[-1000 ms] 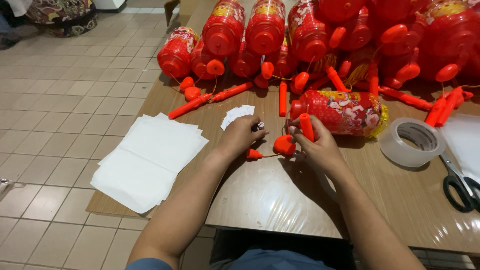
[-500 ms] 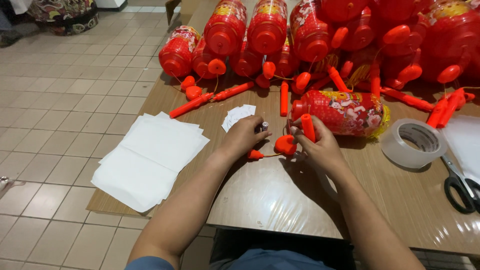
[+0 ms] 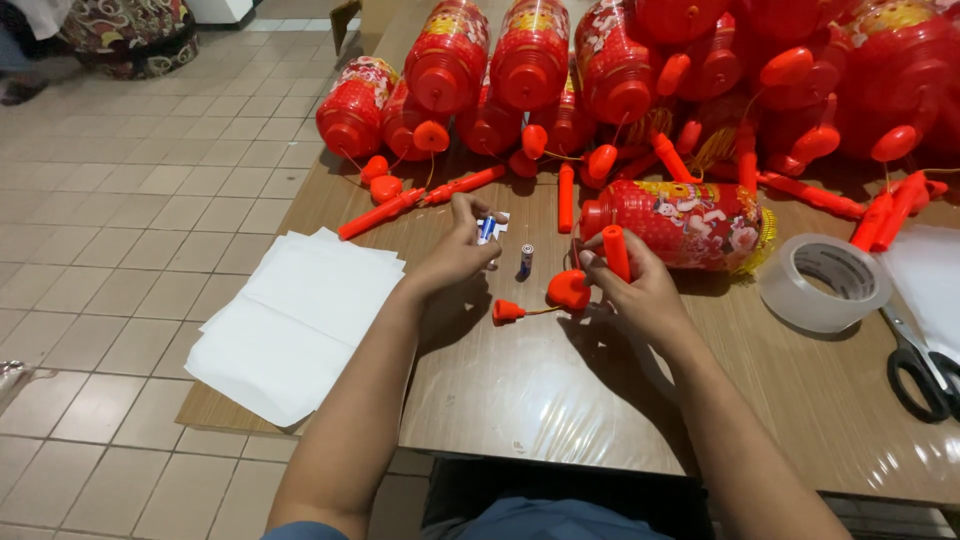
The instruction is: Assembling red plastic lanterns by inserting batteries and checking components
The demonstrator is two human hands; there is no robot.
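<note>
Left hand [image 3: 455, 255] now raised — battery [image 3: 526, 261] exposed

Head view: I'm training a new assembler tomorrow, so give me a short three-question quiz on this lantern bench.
1. True or false: the right hand holds a red stick.
2. What lies at the table's left end? A) white sheets B) scissors C) tape roll
3. Fill in: a small battery stands upright between the two ____.

Key
1. True; the fingers wrap the stick, beside the lantern lying on its side.
2. A; the white sheets are there, while the tape roll and scissors lie to the right.
3. hands; the left hand pinches a small blue-and-white piece.
</note>
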